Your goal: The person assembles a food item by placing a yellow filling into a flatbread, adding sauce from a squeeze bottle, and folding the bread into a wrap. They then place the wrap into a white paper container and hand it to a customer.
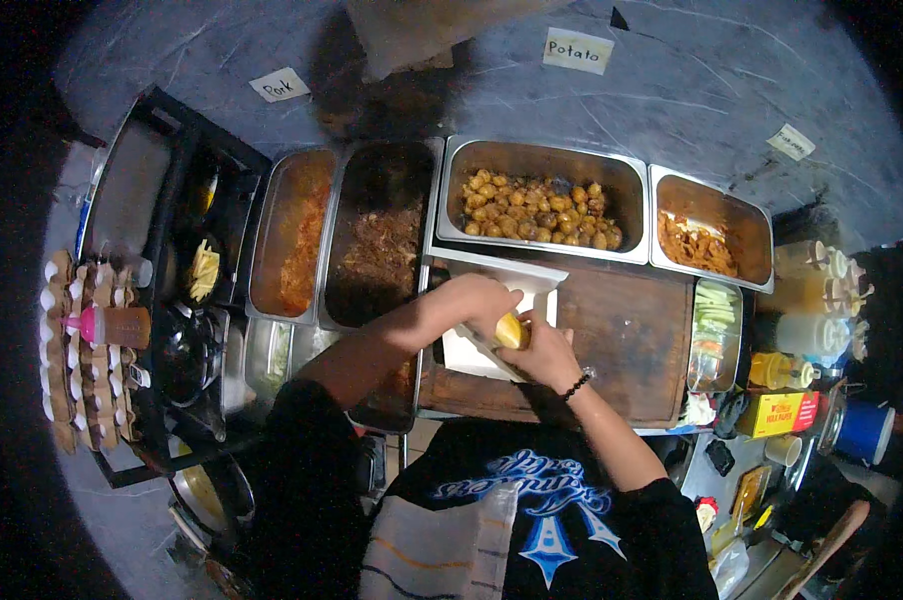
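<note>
Both my hands meet over a white paper box lying unfolded on a brown wooden board. Between them is a smooth yellow folded piece of food, whose exact kind I cannot make out. My left hand reaches in from the left, its fingers curled over the upper side of the yellow piece. With a dark bead bracelet at the wrist, my right hand grips the piece from the right. Part of the box is hidden under my hands.
Behind the board stand metal pans of small potatoes and orange-brown food. Pans of dark shredded meat and reddish food are at left. Sliced cucumber and squeeze bottles stand right; egg trays far left.
</note>
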{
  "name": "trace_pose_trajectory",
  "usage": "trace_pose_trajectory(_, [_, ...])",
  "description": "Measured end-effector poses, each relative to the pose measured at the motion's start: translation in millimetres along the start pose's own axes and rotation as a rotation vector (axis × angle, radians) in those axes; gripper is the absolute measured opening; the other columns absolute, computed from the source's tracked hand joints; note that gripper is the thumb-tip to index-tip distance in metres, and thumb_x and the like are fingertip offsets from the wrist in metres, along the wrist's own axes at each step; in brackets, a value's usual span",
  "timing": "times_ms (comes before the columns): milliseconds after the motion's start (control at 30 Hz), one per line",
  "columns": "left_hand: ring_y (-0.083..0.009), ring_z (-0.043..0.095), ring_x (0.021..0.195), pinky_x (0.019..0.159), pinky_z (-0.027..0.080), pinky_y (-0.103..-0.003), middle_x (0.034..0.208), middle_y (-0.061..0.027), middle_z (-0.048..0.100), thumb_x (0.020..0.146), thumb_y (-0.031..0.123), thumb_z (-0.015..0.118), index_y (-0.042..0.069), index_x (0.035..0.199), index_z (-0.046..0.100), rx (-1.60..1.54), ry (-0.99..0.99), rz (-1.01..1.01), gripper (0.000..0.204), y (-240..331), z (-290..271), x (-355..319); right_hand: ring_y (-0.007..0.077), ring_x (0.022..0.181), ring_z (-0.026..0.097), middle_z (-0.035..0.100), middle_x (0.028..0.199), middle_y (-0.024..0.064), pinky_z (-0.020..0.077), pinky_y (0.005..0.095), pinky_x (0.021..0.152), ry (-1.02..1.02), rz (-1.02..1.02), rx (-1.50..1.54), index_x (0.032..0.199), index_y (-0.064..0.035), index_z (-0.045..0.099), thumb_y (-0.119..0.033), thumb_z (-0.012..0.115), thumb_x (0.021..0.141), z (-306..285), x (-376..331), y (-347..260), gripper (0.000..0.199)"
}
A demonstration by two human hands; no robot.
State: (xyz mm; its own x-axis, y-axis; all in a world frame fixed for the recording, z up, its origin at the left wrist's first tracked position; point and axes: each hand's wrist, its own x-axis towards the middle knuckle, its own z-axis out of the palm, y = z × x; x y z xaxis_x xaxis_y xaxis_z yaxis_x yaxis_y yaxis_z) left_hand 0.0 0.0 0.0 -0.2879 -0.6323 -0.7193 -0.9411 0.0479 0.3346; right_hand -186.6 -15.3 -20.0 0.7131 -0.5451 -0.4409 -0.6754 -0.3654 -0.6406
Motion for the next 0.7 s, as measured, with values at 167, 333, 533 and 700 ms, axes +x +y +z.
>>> trace_pose_trajectory(167, [-0.0361, 0.066, 0.092, 0.073, 0.052, -0.046, 0.098, -0.0200, 0.067, 0.062, 0.027, 0.079, 0.003, 0.123, 0.048, -0.016, -0.105, 0.034, 0.072, 1, -12, 26, 0.0332, 0.098, 0.066, 0.070, 0.103, 0.0179, 0.0315, 0.0465, 0.095, -0.006, 0.054, -0.019, 0.121, -0.0034, 0.056, -0.049, 0.075, 0.070, -3, 2, 12, 0.071])
trace_pose_trajectory(333, [-0.0361, 0.064, 0.097, 0.080, 0.052, -0.045, 0.102, -0.0206, 0.065, 0.064, 0.022, 0.078, 0.002, 0.123, 0.050, 0.040, 0.085, 0.071, 0.069, 0, 0, 34, 0.0351, 0.098, 0.063, 0.067, 0.100, 0.0170, 0.0331, 0.0495, 0.094, 0.079, -0.051, -0.091, 0.119, -0.0025, 0.056, -0.033, 0.073, 0.076, -6, -11, 2, 0.056])
trace_pose_trajectory(533, [-0.0345, 0.058, 0.109, 0.096, 0.045, -0.044, 0.105, -0.0170, 0.063, 0.076, 0.017, 0.070, 0.003, 0.114, 0.056, -0.101, 0.670, 0.069, 0.043, 35, 42, -69, 0.0324, 0.101, 0.061, 0.064, 0.106, 0.0167, 0.0477, 0.0395, 0.088, 0.407, -0.188, -0.020, 0.113, -0.0037, 0.062, -0.012, 0.072, 0.079, -35, -68, 23, 0.036])
trace_pose_trajectory(700, [-0.0325, 0.054, 0.115, 0.098, 0.041, -0.044, 0.116, -0.0142, 0.060, 0.083, 0.022, 0.066, 0.005, 0.113, 0.060, -0.210, 0.573, -0.078, 0.035, 74, 102, -64, 0.0340, 0.080, 0.065, 0.066, 0.086, 0.0171, 0.0519, 0.0414, 0.071, 0.439, -0.061, 0.114, 0.103, -0.0018, 0.063, -0.027, 0.074, 0.080, -21, -43, 61, 0.036])
